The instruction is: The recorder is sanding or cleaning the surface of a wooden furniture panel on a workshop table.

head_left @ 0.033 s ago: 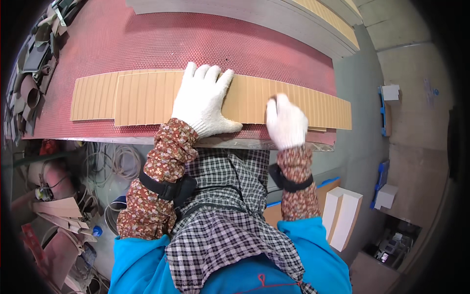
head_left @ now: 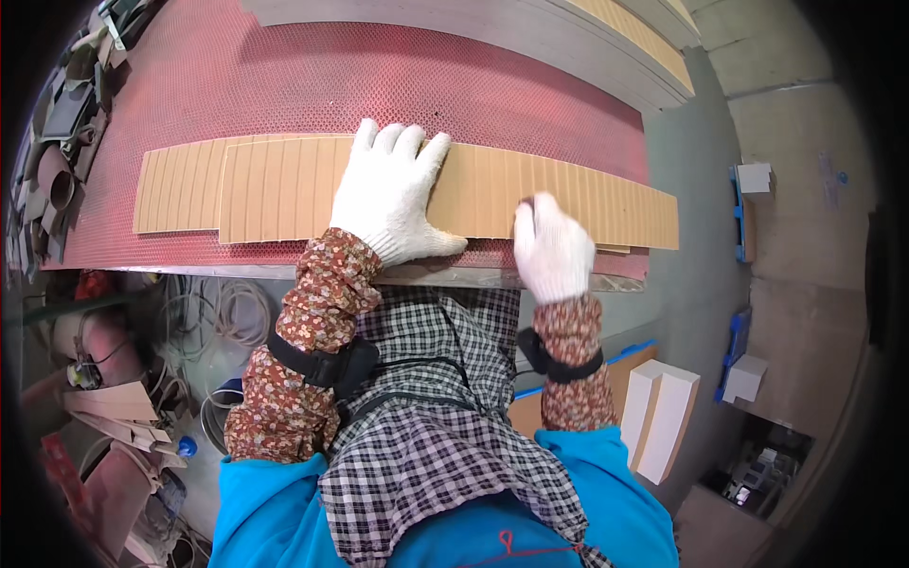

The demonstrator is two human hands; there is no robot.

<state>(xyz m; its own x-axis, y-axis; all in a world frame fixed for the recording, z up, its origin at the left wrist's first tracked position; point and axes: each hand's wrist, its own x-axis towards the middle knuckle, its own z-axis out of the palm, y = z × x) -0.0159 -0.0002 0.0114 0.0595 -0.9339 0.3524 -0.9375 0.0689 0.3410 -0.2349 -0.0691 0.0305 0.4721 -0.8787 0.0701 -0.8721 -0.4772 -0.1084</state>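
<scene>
A long tan grooved board (head_left: 284, 194) lies across the red textured mat, overlapping a second tan grooved board (head_left: 175, 189) that sticks out at its left end. My left hand (head_left: 386, 189), in a white knit glove, presses flat on the upper board with fingers spread and the thumb along its near edge. Over the board's right part, my right hand (head_left: 552, 248), gloved the same way, is closed. A small dark bit shows at its fingertips; what it is I cannot make out.
The red mat (head_left: 379, 76) covers the table. Stacked pale boards (head_left: 530, 38) lie along its far edge. Scrap pieces (head_left: 62, 175) crowd the left side. Hoses (head_left: 237, 312) lie on the floor lower left, and white-sided blocks (head_left: 663, 417) stand lower right.
My right hand has moved slightly toward me over the board. My left hand stays spread in nearly the same place.
</scene>
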